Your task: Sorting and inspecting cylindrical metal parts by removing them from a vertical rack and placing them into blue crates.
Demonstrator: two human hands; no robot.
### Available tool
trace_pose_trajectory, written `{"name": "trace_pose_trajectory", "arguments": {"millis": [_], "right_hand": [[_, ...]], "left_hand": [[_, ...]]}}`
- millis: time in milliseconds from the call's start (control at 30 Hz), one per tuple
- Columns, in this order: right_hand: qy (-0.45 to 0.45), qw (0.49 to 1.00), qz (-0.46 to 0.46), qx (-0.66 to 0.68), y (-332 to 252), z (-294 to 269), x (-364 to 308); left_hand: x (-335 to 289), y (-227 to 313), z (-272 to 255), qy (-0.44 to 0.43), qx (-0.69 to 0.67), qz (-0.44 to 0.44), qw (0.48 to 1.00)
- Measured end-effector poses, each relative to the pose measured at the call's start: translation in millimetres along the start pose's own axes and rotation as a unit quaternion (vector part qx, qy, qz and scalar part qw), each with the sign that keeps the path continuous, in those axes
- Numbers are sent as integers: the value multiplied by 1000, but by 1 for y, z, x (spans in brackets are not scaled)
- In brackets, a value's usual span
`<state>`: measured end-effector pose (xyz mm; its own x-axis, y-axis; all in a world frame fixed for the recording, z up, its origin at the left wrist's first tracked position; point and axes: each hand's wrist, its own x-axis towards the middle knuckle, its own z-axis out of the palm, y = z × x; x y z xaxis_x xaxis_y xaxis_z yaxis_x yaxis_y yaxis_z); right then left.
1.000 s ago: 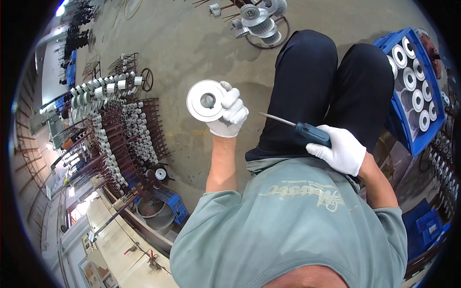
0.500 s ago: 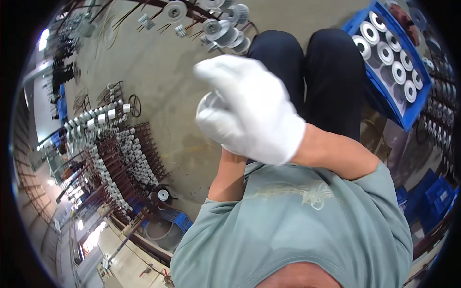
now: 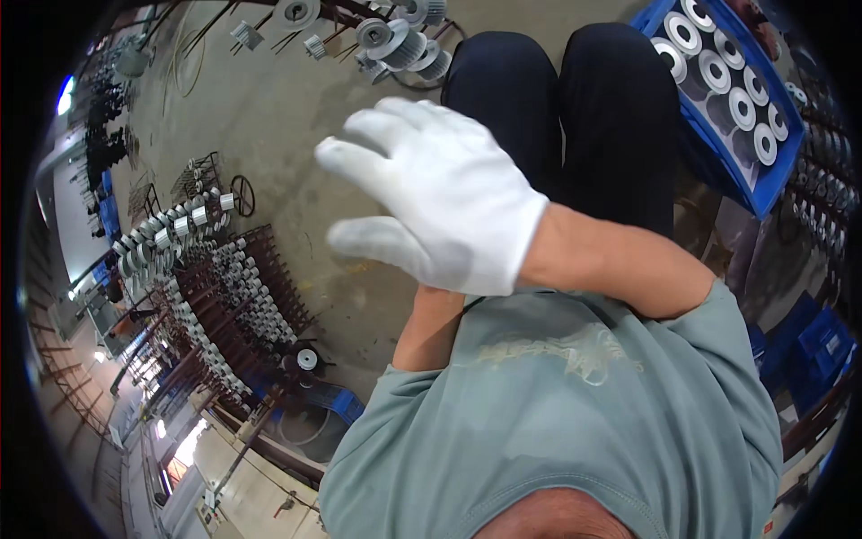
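My right hand (image 3: 431, 193) wears a white work glove and is held up in front of my body. Its fingers are spread, the thumb well apart from the others, and nothing shows between them. Behind it rises my left forearm (image 3: 429, 332), bare below a grey-green sleeve. The right hand covers my left hand, so its fingers and anything in them are hidden.
Racks of metal pulleys (image 3: 189, 220) stand on the floor to the left. More toothed pulleys (image 3: 395, 45) hang on rods at the top. A blue crate (image 3: 759, 202) with ring-shaped metal parts (image 3: 714, 72) sits at the upper right, beside my knees (image 3: 620, 72).
The right hand's fingers have gone from curled together to spread apart. That hand has shifted slightly left, and the whole view has tilted a little.
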<state>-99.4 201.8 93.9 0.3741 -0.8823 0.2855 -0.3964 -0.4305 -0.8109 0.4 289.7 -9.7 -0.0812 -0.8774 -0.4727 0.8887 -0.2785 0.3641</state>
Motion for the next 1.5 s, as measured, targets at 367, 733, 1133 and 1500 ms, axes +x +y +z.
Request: {"name": "trace_pose_trajectory", "arguments": {"millis": [367, 733, 1133, 1500], "right_hand": [[77, 987, 71, -123, 61, -13, -30], [-62, 988, -64, -126, 17, -34, -47], [-253, 941, -222, -41, 9, 7, -84], [37, 999, -29, 27, 32, -53, -82]], "left_hand": [[16, 6, 2, -363, -121, -94, 919], [18, -45, 51, -303, -178, 104, 930], [6, -35, 35, -341, -278, -40, 897], [12, 17, 54, -165, 216, -119, 955]]}}
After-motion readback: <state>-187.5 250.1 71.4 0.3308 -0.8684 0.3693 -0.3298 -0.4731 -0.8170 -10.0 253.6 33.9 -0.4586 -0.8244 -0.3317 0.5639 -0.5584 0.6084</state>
